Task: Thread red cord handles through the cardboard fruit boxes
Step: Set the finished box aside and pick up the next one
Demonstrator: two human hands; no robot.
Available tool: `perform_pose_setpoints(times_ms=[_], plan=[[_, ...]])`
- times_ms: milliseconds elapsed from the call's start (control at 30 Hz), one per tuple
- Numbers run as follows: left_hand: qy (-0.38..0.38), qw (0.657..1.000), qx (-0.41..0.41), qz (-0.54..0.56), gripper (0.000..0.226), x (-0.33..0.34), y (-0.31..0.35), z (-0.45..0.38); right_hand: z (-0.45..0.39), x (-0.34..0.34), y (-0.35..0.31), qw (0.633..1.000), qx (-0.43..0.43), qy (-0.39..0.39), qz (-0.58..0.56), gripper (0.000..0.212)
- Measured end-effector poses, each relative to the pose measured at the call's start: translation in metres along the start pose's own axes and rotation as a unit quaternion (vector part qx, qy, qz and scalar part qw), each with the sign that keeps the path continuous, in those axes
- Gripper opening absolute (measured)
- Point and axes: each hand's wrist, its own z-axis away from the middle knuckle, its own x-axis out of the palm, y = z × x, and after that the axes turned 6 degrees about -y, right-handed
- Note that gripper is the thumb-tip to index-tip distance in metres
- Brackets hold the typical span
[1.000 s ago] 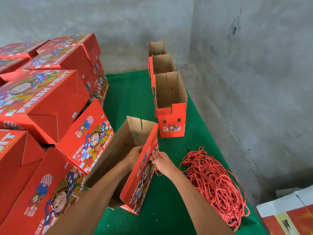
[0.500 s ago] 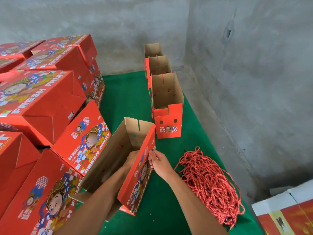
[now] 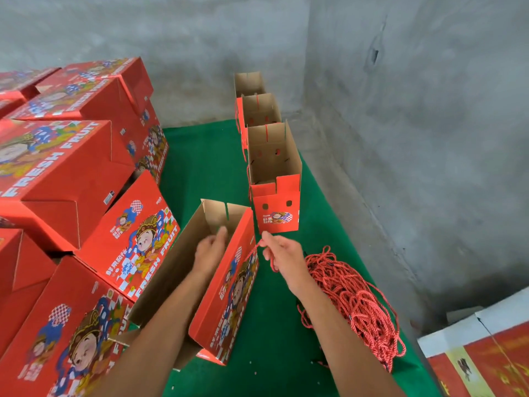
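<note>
Your left hand (image 3: 210,252) is inside the open fruit box (image 3: 226,285), fingers curled, blurred, so whether it grips anything I cannot tell. Your right hand (image 3: 282,257), just beside the box's red wall, pinches a red cord (image 3: 255,249) running to that wall. Cord pile (image 3: 352,299) lies behind your right wrist.

Left hand (image 3: 210,251), blurred, seems loosely curled; right hand (image 3: 282,253) pinches with curled fingers, forearms extended.

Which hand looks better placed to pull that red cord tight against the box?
The right hand, most likely: it already pinches the red cord just outside the open box, while the left hand is down inside the box.
</note>
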Motion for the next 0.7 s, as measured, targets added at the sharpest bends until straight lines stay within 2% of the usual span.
perform_pose_setpoints(times_ms=[100,133,233,300,367,467,567,633,667,700], plan=[[0.07,0.982,0.127,0.117,0.034,-0.005,0.03,0.011,0.0,0.001,-0.041,0.987,0.013,-0.047,-0.152,0.027],[0.068,0.977,0.171,0.11,0.034,-0.007,0.042,0.019,0.001,0.002,-0.053,0.98,0.013,-0.063,-0.186,0.025],[-0.044,0.965,0.248,0.072,0.032,0.001,0.06,0.056,0.005,0.009,-0.086,0.964,-0.009,-0.093,-0.25,0.018],[-0.13,0.963,0.23,0.058,0.027,0.01,0.059,0.075,0.007,0.013,-0.103,0.956,-0.017,-0.099,-0.275,0.019],[-0.2,0.959,0.184,0.079,0.029,0.014,0.055,0.083,0.009,0.014,-0.115,0.964,-0.019,-0.078,-0.254,0.024],[-0.226,0.956,0.157,0.102,0.025,0.004,0.049,0.08,0.009,0.013,-0.121,0.963,-0.028,-0.055,-0.263,0.02],[-0.227,0.952,0.169,0.114,0.02,-0.005,0.041,0.075,0.009,0.013,-0.118,0.955,-0.038,-0.032,-0.293,0.016],[-0.186,0.958,0.195,0.1,0.018,-0.008,0.039,0.072,0.01,0.007,-0.116,0.972,-0.017,0.0,-0.234,0.018],[-0.158,0.961,0.209,0.084,0.018,-0.009,0.039,0.071,0.011,0.003,-0.114,0.993,0.002,0.029,-0.117,0.027],[-0.133,0.964,0.218,0.07,0.018,-0.01,0.039,0.069,0.012,-0.003,-0.11,0.996,0.026,0.059,0.066,0.039]])
